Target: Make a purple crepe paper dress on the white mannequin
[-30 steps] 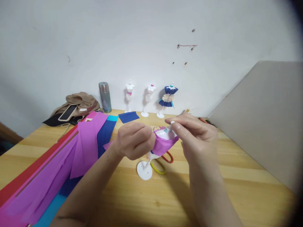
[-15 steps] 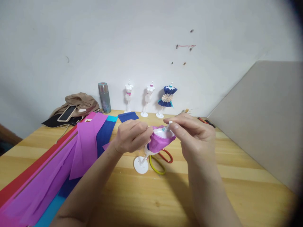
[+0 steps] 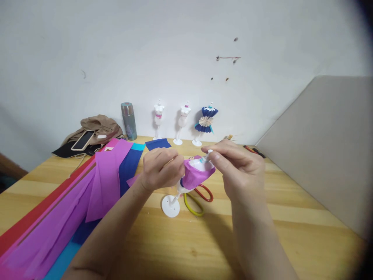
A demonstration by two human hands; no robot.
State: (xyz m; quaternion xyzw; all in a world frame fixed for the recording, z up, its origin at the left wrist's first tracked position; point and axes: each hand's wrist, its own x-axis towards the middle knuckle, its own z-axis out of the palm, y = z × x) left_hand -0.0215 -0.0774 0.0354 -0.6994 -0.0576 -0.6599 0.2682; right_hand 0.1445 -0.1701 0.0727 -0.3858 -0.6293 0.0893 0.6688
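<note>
A small white mannequin (image 3: 201, 165) on a round white base (image 3: 170, 206) leans to the right in front of me. Purple crepe paper (image 3: 194, 177) wraps its chest, with a dark blue bit at the waist. My right hand (image 3: 243, 163) pinches the knob at the mannequin's neck between thumb and fingers. On the other side, my left hand (image 3: 163, 168) is closed at the paper's left edge and appears to grip it; the fingertips are hidden. Scissors with yellow and red handles (image 3: 194, 206) lie under the mannequin, their blades out of sight.
Purple paper sheets (image 3: 107, 179), with red and blue ones, cover the left side. Farther back are a dark blue piece (image 3: 157, 144), a phone (image 3: 83, 140) on a brown cloth (image 3: 101, 126), a thermos (image 3: 128, 121) and three mannequins, one in a blue pleated dress (image 3: 206, 120).
My left hand has shifted slightly left. The mannequin's base has swung a little left and down, while my right hand keeps its place at the neck.
</note>
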